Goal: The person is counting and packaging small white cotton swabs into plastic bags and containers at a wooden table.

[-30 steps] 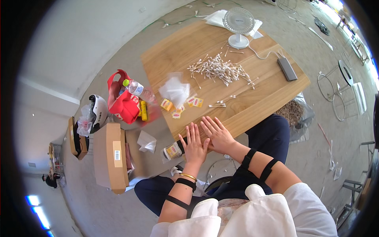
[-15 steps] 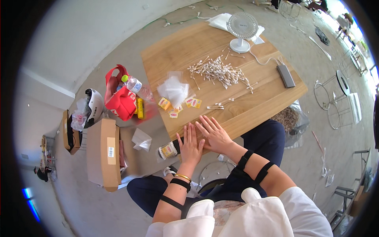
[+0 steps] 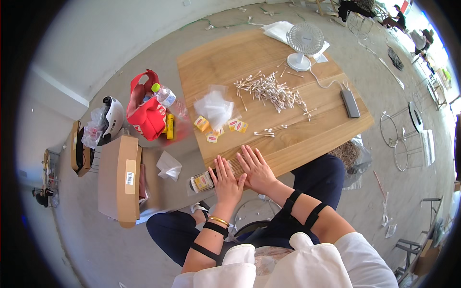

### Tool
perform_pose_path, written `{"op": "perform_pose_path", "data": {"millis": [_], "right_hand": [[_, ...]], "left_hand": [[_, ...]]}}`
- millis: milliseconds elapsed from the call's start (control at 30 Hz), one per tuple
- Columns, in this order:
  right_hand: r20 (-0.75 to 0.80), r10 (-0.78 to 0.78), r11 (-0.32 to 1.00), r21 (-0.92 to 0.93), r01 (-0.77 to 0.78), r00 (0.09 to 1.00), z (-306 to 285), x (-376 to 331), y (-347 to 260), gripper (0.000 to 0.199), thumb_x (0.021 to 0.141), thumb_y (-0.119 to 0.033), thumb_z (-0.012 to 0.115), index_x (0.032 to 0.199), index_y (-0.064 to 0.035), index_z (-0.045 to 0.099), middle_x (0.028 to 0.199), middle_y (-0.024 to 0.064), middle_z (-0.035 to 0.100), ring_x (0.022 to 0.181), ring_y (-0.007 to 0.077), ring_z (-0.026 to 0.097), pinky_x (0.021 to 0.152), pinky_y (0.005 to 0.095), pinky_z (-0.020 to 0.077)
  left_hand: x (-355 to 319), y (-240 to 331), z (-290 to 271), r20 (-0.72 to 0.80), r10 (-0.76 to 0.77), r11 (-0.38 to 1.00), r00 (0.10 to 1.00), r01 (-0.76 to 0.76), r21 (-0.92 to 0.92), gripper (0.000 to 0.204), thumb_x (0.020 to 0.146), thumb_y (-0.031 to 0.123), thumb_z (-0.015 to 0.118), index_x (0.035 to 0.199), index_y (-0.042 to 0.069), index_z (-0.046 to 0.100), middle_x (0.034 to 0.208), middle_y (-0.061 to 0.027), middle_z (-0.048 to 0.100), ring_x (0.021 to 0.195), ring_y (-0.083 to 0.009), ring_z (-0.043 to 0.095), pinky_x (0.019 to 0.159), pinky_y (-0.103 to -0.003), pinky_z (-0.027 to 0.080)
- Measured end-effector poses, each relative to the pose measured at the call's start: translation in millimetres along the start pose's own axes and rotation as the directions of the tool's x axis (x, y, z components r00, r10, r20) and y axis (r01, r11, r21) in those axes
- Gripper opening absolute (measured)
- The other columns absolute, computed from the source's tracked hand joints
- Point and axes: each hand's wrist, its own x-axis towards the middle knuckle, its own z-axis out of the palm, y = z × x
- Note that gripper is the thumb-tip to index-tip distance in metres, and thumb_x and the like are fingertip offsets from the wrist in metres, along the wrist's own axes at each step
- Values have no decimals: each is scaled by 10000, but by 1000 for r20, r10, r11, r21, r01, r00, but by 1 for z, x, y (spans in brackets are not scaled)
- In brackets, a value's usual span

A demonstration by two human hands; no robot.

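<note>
Both hands lie palm down at the near left edge of the wooden table point(image 3: 307, 139), fingers stretched out. My left hand point(image 3: 226, 181) rests beside a small clear packet point(image 3: 202, 182) with a yellow label, which juts past the table's corner. My right hand point(image 3: 258, 171) sits just to its right, and the thumbs meet or nearly meet. Between the hands shows a row of thin sticks point(image 3: 236, 166), partly covered by the fingers. Farther in lie a few loose cotton swabs point(image 3: 270, 130) and a large pile of cotton swabs point(image 3: 274, 92).
Left of the swabs are clear plastic bags point(image 3: 214, 106) and small yellow cards point(image 3: 238, 126). A white fan point(image 3: 305, 41) and a grey power bank point(image 3: 350, 103) stand toward the back and right. At left are a red bag point(image 3: 147, 115), a bottle point(image 3: 169, 98) and a cardboard box point(image 3: 117, 180).
Both hands stay flat in nearly the same spot, the fingers slightly shifted, with more of the stick row showing between them. The whole view has shifted slightly.
</note>
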Motion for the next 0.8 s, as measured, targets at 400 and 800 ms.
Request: {"op": "perform_pose_path", "data": {"millis": [400, 800], "right_hand": [[7, -16, 998, 67, 15, 1000, -5, -1, 0, 876, 948, -547, 536, 1575, 7, 274, 1648, 255, 211, 1558, 363, 160, 1263, 502, 124], [46, -2, 999, 37, 0, 999, -8, 1, 0, 886, 964, -570, 512, 1586, 2, 243, 1656, 245, 194, 1565, 340, 136, 1273, 483, 98]], "left_hand": [[-27, 1, -1, -100, -20, 977, 995, -2, -215, 857, 1015, 484, 484, 1570, -90, 173, 1626, -306, 222, 1528, -437, 203, 1241, -547, 153], [-45, 0, -25, -68, 38, 963, 997, -54, -263, 623, 841, 135, 720, 1385, -15, 455, 1485, -232, 406, 1427, -431, 362, 1212, -527, 292]]}}
